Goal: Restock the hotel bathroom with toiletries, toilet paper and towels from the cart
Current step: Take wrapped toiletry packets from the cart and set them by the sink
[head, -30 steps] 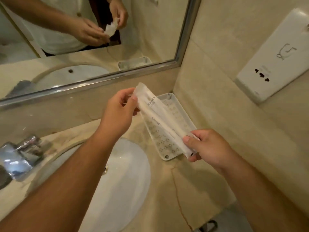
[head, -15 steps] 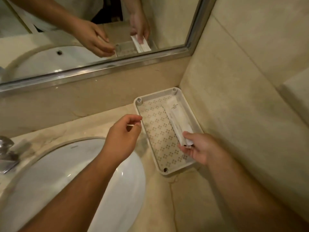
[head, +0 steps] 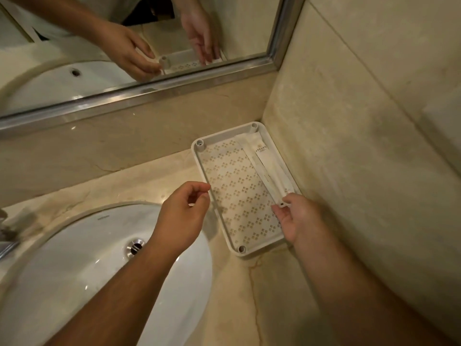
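Observation:
A white tray with a patterned perforated floor sits on the marble counter, in the corner by the right wall. Long white toiletry packets lie flat along the tray's right side. My right hand is over the tray's near right corner and pinches the near end of a packet between thumb and fingers. My left hand hovers just left of the tray, above the basin's edge. Its fingers are loosely curled and hold nothing.
A white oval basin with a chrome drain fills the lower left. Part of a chrome faucet shows at the left edge. A metal-framed mirror runs along the back. A tiled wall closes the right side.
The packet, held stretched between both hands above the tray, now lies in the tray. My left hand let go and drew back. My view has tilted down.

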